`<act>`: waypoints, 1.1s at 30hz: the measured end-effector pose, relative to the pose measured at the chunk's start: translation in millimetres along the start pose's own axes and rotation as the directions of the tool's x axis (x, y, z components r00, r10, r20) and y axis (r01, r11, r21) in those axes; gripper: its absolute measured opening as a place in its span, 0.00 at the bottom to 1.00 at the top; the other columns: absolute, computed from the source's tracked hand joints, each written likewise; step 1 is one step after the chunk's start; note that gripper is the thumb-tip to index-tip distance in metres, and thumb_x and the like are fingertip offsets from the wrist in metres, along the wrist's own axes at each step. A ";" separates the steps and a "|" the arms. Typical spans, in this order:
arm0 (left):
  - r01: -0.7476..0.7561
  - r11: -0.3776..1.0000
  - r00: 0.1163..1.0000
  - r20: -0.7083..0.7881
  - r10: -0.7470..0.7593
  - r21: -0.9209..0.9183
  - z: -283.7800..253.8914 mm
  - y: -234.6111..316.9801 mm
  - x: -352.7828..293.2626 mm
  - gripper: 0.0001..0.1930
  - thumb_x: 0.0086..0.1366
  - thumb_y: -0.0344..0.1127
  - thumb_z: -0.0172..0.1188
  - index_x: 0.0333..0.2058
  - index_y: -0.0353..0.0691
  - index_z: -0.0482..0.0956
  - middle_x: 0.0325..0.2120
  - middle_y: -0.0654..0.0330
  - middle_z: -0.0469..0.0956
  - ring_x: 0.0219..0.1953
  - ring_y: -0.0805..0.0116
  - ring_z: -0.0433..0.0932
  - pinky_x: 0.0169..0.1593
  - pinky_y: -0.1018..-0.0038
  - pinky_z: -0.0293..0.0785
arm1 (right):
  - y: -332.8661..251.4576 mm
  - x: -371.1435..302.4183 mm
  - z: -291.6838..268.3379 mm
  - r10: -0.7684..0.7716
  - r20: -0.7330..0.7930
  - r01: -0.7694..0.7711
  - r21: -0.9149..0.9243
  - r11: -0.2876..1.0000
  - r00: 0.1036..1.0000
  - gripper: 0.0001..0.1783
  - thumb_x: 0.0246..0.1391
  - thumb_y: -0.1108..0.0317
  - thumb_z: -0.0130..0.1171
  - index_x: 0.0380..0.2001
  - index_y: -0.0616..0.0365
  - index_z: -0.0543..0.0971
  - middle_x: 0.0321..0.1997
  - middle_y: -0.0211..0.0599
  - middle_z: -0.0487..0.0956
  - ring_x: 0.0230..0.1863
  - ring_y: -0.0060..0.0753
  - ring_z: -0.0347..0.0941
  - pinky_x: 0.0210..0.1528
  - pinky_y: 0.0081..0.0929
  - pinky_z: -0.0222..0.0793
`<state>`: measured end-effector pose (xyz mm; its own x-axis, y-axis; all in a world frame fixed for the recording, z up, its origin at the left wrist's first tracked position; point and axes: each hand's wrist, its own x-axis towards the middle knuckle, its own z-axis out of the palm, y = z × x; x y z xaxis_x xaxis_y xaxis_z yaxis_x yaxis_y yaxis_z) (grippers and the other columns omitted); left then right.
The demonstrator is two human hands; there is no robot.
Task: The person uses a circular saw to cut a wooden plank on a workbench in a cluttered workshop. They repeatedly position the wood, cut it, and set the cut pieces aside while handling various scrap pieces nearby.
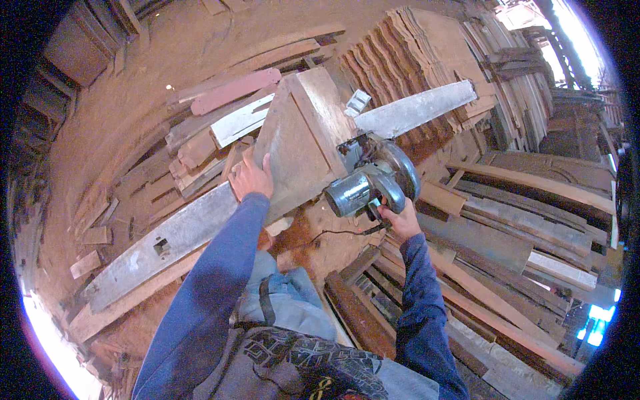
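My right hand (402,221) is wrapped round the rear handle of a dark circular saw (380,177). The saw rests at the right edge of a flat brown wooden panel (287,150); its blade is hidden. A narrower wooden strip (313,120) lies along the panel beside the saw. My left hand (252,179) lies on the panel's left edge, fingers apart and thumb raised. Beneath the panel runs a long grey plank (180,237), with a square hole near its left part. A similar grey length (420,113) sticks out beyond the saw at the right.
A dark cord (347,233) trails from below the saw toward my legs. Loose boards, one pinkish (237,91), lie on the dusty floor past the plank. A stack of wavy-edged boards (400,60) stands at the far right, with piled timber (513,220) nearer on the right.
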<state>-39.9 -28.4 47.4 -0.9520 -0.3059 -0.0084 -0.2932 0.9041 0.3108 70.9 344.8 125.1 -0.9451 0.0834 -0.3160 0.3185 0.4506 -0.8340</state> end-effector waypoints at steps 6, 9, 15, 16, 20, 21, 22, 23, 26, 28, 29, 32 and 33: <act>0.069 0.998 0.995 0.077 -0.067 -0.016 5.3 2.0 -3.9 0.34 0.70 0.62 0.49 0.59 0.37 0.72 0.49 0.43 0.80 0.55 0.49 0.77 0.63 0.53 0.62 | -0.9 -1.2 0.5 0.078 0.011 -0.079 0.140 0.987 0.997 0.13 0.48 0.70 0.71 0.36 0.59 0.79 0.32 0.26 0.79 0.33 0.22 0.74 0.40 0.27 0.71; 0.085 0.996 0.993 0.085 -0.084 -0.018 4.9 3.0 -5.8 0.33 0.70 0.62 0.49 0.57 0.36 0.73 0.49 0.44 0.80 0.54 0.49 0.78 0.63 0.53 0.63 | -3.6 -2.5 1.9 0.057 0.015 -0.059 0.200 0.978 0.998 0.11 0.48 0.74 0.69 0.35 0.59 0.79 0.31 0.26 0.79 0.33 0.22 0.73 0.39 0.26 0.71; 0.035 0.999 0.999 0.002 -0.035 0.025 8.8 2.9 -10.4 0.32 0.70 0.63 0.49 0.49 0.34 0.76 0.42 0.43 0.83 0.49 0.48 0.81 0.60 0.52 0.66 | -0.7 -2.2 2.3 0.039 0.015 -0.041 0.189 0.981 0.999 0.09 0.50 0.74 0.68 0.35 0.58 0.79 0.30 0.26 0.79 0.31 0.20 0.73 0.36 0.24 0.70; 0.029 0.999 1.000 -0.011 -0.029 0.032 8.8 2.9 -10.5 0.32 0.70 0.63 0.49 0.48 0.34 0.76 0.41 0.42 0.83 0.48 0.47 0.81 0.60 0.52 0.67 | 0.5 -1.3 1.3 0.048 0.025 -0.051 0.171 0.984 0.999 0.09 0.50 0.74 0.68 0.35 0.58 0.79 0.30 0.26 0.79 0.31 0.19 0.73 0.36 0.24 0.70; 0.078 0.997 0.979 0.186 -0.079 0.010 6.6 2.5 -8.3 0.38 0.71 0.66 0.42 0.64 0.39 0.67 0.55 0.44 0.78 0.58 0.48 0.76 0.65 0.48 0.61 | 6.6 1.0 0.2 0.032 0.021 -0.036 0.207 0.978 0.999 0.09 0.51 0.74 0.68 0.35 0.58 0.79 0.29 0.25 0.79 0.30 0.19 0.73 0.35 0.24 0.70; 0.076 0.997 0.980 0.186 -0.078 0.017 5.5 2.9 -8.5 0.38 0.71 0.66 0.42 0.64 0.38 0.67 0.55 0.44 0.78 0.58 0.48 0.76 0.65 0.48 0.61 | 7.0 1.8 0.2 0.022 0.030 -0.027 0.179 0.983 0.999 0.09 0.51 0.74 0.68 0.36 0.57 0.79 0.29 0.25 0.79 0.30 0.19 0.73 0.35 0.24 0.70; 0.073 0.997 0.980 0.183 -0.076 0.024 5.2 3.6 -8.8 0.38 0.71 0.66 0.42 0.64 0.38 0.67 0.55 0.44 0.78 0.58 0.47 0.77 0.65 0.48 0.61 | 7.9 2.5 0.1 0.004 0.030 -0.008 0.154 0.988 1.000 0.09 0.51 0.74 0.68 0.36 0.57 0.79 0.30 0.25 0.79 0.30 0.19 0.73 0.34 0.24 0.70; 0.074 0.997 0.982 0.174 -0.079 0.035 4.1 4.2 -9.4 0.38 0.71 0.66 0.42 0.64 0.38 0.67 0.55 0.44 0.78 0.58 0.47 0.77 0.64 0.48 0.61 | 7.6 2.7 0.6 0.012 0.028 -0.017 0.155 0.988 1.000 0.09 0.51 0.74 0.68 0.36 0.57 0.79 0.30 0.25 0.79 0.30 0.19 0.73 0.34 0.24 0.70; 0.050 0.999 0.998 0.034 -0.051 0.019 2.9 7.0 -11.9 0.31 0.70 0.61 0.50 0.49 0.34 0.76 0.41 0.42 0.83 0.47 0.46 0.81 0.60 0.51 0.66 | 6.0 3.4 1.6 0.022 0.004 -0.022 0.160 0.987 1.000 0.09 0.51 0.74 0.69 0.36 0.57 0.79 0.30 0.25 0.79 0.30 0.20 0.73 0.35 0.25 0.70; 0.071 0.997 0.989 0.131 -0.074 0.025 1.1 6.3 -10.9 0.36 0.71 0.65 0.45 0.59 0.35 0.70 0.51 0.43 0.79 0.54 0.46 0.78 0.64 0.48 0.62 | 3.3 3.0 2.2 0.036 0.007 -0.037 0.167 0.985 0.999 0.09 0.51 0.74 0.69 0.36 0.57 0.79 0.30 0.26 0.79 0.30 0.20 0.73 0.35 0.26 0.71; 0.083 0.996 0.978 0.192 -0.087 0.027 0.6 6.1 -10.8 0.40 0.71 0.67 0.43 0.64 0.35 0.66 0.56 0.43 0.77 0.57 0.46 0.77 0.65 0.46 0.60 | 1.9 2.7 2.1 0.031 0.006 -0.032 0.163 0.986 0.999 0.09 0.51 0.74 0.69 0.36 0.57 0.79 0.30 0.26 0.79 0.31 0.20 0.74 0.36 0.26 0.71; 0.083 0.995 0.968 0.231 -0.093 0.054 -0.9 4.8 -9.7 0.39 0.71 0.66 0.43 0.63 0.34 0.67 0.55 0.43 0.78 0.57 0.46 0.77 0.65 0.46 0.60 | -4.0 2.3 2.1 0.035 0.016 -0.037 0.158 0.987 0.999 0.09 0.51 0.74 0.69 0.36 0.57 0.79 0.31 0.26 0.79 0.32 0.21 0.74 0.37 0.25 0.72; 0.079 0.996 0.973 0.216 -0.088 0.050 -0.6 5.0 -10.6 0.39 0.71 0.65 0.43 0.63 0.34 0.67 0.54 0.43 0.78 0.56 0.46 0.78 0.65 0.46 0.61 | -5.6 2.1 2.0 0.037 0.008 -0.038 0.144 0.989 0.999 0.09 0.51 0.74 0.69 0.36 0.57 0.79 0.31 0.26 0.79 0.32 0.21 0.74 0.37 0.25 0.72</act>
<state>-31.2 -20.8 49.6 -0.9191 -0.3122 -0.2405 -0.3711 0.8911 0.2614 67.3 340.7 128.2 -0.9320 0.0933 -0.3501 0.3612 0.3144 -0.8779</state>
